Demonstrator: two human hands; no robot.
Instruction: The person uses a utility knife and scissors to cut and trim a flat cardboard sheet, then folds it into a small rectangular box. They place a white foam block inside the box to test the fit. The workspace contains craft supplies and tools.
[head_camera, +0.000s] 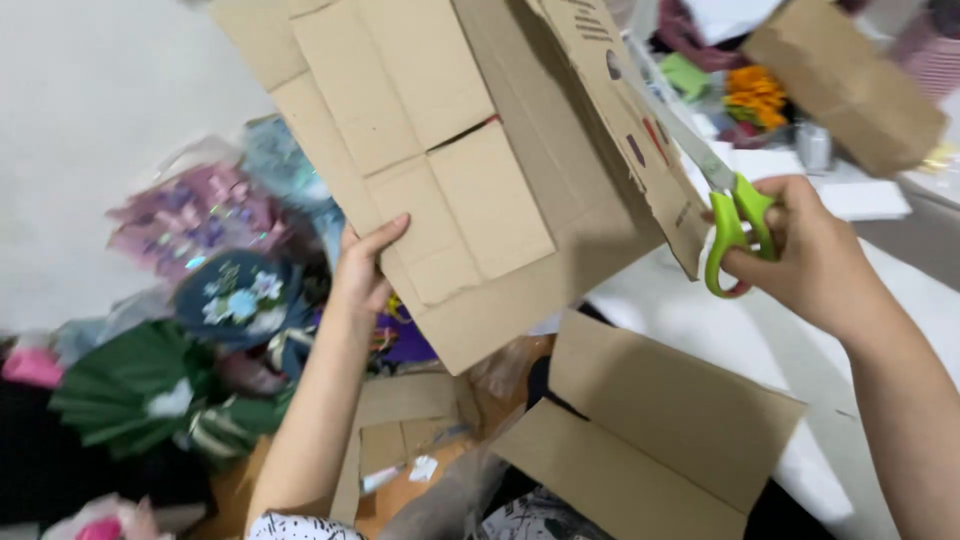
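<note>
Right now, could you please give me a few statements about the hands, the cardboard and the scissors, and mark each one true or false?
1. The right hand holds scissors with green handles. True.
2. The left hand grips the flattened cardboard box at its lower left edge. True.
3. The scissors lie on the floor beside the box. False: they are held up in the air, blades against the right edge of the cardboard.
4. The held cardboard is white and glossy. False: it is plain brown.
5. A second piece of brown cardboard lies below the hands. True.
6. The wrapped flower bouquets lie to the right of the right hand. False: they lie at the left, beyond the left hand.
</note>
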